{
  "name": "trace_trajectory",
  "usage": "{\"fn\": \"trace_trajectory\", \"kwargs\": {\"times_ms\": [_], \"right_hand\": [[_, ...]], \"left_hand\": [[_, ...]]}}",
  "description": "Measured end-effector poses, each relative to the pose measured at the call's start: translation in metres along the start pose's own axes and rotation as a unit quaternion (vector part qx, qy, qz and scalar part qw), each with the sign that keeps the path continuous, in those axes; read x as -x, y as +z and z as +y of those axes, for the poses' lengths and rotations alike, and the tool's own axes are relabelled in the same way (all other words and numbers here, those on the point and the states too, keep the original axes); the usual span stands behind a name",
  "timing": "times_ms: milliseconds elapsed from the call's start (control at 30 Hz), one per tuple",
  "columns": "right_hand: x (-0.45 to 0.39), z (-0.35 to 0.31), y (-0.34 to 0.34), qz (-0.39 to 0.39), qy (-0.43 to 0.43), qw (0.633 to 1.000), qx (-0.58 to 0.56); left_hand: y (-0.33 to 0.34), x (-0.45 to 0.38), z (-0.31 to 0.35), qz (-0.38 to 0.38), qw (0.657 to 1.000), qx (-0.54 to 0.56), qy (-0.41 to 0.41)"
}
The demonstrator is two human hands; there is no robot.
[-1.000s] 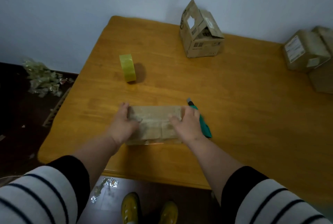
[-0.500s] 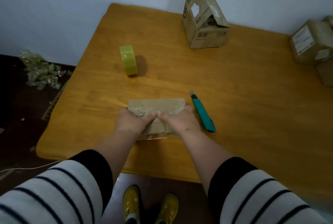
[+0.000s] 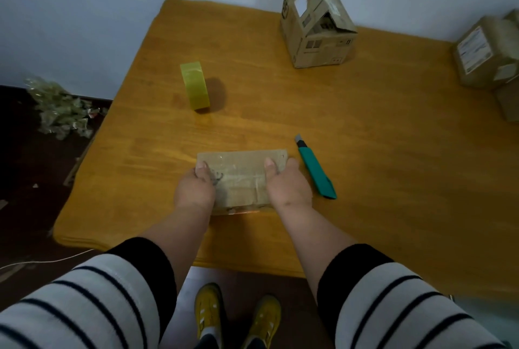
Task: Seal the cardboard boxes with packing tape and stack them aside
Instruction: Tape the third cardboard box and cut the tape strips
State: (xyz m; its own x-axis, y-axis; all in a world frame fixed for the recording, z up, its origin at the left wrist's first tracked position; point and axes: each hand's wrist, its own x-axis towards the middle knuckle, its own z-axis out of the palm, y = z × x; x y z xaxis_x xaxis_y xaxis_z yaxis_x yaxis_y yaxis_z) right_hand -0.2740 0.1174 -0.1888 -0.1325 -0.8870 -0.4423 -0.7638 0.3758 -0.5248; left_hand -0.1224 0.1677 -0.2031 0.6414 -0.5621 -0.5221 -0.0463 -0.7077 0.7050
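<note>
While the flat cardboard box [image 3: 241,177] lies near the table's [image 3: 393,152] front edge, left hand [image 3: 195,190] and right hand [image 3: 288,188] grip its ends.

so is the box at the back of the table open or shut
Open. The box at the back has its top flaps standing up, leaning together like a roof, with a dark gap showing beneath them; no tape closes them.

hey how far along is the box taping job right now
Done: sealed boxes sit stacked at the table's right edge. In hand: the left hand and right hand grip the ends of a small flat box with glossy tape already across its top, thumbs on top. Left: set it aside, then close and tape the open-flapped box at the back. The tape roll and cutter lie idle.
</note>
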Motion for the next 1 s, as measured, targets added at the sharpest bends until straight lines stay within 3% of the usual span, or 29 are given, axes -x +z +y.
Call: {"fn": "trace_trajectory", "kwargs": {"times_ms": [167, 267, 400, 467, 500, 533, 600, 700, 833, 900, 1000], "right_hand": [[-0.003, 0.0, -0.007, -0.021, 0.004, 1.0, -0.001], [-0.009, -0.009, -0.014, -0.04, 0.089, 0.986, -0.138], [-0.006, -0.019, -0.042, -0.144, 0.071, 0.9, -0.406], [-0.009, -0.02, -0.054, -0.141, 0.081, 0.865, -0.474], [-0.01, -0.019, -0.057, -0.12, 0.089, 0.866, -0.478], [-0.011, -0.018, -0.058, -0.096, 0.096, 0.87, -0.474], [-0.005, -0.015, -0.057, -0.052, 0.064, 0.916, -0.391], [0.001, -0.009, -0.05, -0.065, -0.023, 0.973, -0.222], [-0.003, -0.006, -0.055, -0.167, 0.04, 0.978, -0.122], [0.002, 0.004, -0.054, -0.203, 0.084, 0.966, -0.134], [0.008, 0.013, -0.048, -0.191, 0.043, 0.976, -0.099]], "left_hand": [[-0.004, 0.0, 0.005, -0.019, 0.999, 0.029, -0.024], [-0.011, 0.003, 0.014, -0.046, 0.996, 0.07, -0.033], [-0.032, 0.003, 0.039, -0.064, 0.967, 0.243, -0.037], [-0.044, 0.002, 0.05, -0.091, 0.929, 0.35, -0.08], [-0.047, 0.001, 0.05, -0.09, 0.922, 0.368, -0.086], [-0.048, 0.0, 0.049, -0.081, 0.924, 0.364, -0.085], [-0.044, 0.001, 0.043, -0.068, 0.948, 0.304, -0.067], [-0.036, 0.005, 0.035, -0.082, 0.965, 0.237, -0.077], [-0.036, 0.008, 0.029, -0.092, 0.982, 0.112, -0.121], [-0.032, 0.017, 0.021, -0.124, 0.977, 0.091, -0.147], [-0.016, 0.028, 0.009, -0.126, 0.983, 0.071, -0.113]]}}
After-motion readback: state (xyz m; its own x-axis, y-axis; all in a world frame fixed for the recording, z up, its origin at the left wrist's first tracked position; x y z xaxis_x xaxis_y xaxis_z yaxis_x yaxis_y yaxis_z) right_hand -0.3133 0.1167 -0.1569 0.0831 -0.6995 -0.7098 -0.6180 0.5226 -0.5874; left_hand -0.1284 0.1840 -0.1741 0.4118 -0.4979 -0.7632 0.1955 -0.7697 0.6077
